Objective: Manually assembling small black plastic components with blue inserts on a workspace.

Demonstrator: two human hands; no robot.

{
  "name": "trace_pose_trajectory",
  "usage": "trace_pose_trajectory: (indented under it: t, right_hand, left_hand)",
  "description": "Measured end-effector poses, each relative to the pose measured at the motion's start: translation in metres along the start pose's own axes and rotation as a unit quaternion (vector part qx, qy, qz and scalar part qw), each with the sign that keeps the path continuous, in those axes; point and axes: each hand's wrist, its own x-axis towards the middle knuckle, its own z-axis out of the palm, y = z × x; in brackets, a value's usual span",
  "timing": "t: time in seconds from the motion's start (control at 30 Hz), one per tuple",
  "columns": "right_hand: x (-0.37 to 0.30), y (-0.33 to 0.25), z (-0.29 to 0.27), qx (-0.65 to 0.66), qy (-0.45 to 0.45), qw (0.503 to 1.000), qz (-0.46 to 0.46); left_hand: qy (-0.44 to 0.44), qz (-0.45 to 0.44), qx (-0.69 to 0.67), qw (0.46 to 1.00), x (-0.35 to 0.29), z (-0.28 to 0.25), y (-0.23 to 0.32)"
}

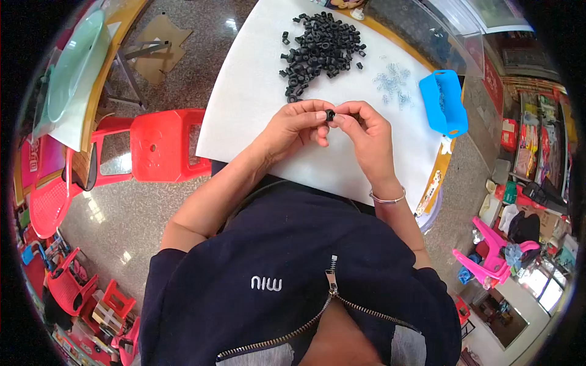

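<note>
- Black part [330,114], pinched by our left hand [296,127], thumb against finger; our right hand [368,135] pinches its right side.
- We hold it over the white tabletop [244,91], just this side of the heap of black parts [323,49].
- Right of the heap: small silvery pieces [394,82], scattered; then a blue basket [432,107].

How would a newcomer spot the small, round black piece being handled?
Start at the white-topped, wood-edged table, with its heap of small black pieces. Just below the heap, the left hand and right hand meet at the small, round black piece. Unlike the heaped ones, it is held up in the hands.
</note>
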Motion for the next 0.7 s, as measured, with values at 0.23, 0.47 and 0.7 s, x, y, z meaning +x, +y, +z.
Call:
trace_pose_trajectory:
  t: [0.23,0.47,0.7]
  right_hand:
    - [-0.001,-0.013,0.006,-0.169,0.038,0.979,-0.111]
    - [0.0,-0.018,0.006,-0.136,0.017,0.989,-0.06]
    - [0.003,-0.012,-0.006,-0.048,0.04,0.998,0.001]
  left_hand:
    - [0.012,0.007,0.009,1.0,0.001,0.003,0.0]
    - [0.009,0.006,0.023,1.0,0.0,0.0,-0.001]
    - [0.003,0.001,-0.002,1.0,0.001,-0.001,-0.001]
